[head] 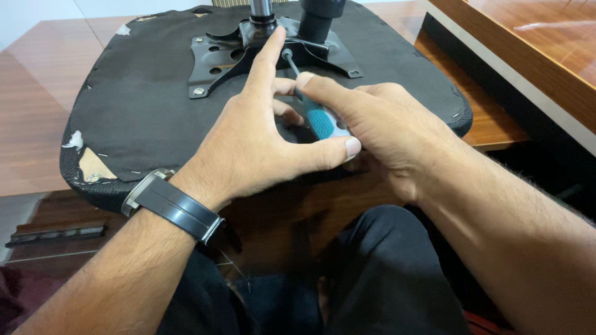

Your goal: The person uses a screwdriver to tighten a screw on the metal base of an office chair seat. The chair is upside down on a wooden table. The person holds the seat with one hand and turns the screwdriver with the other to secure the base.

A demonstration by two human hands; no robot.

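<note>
Screwdriver: gripped in your right hand, tip just beyond your fingers at the black mounting plate | left hand: holds nothing, fingers spread, index steadying the shaft | risk: tip slips off the screw toward that index finger | risk: upturned seat overhangs the bench, may tilt under push
</note>
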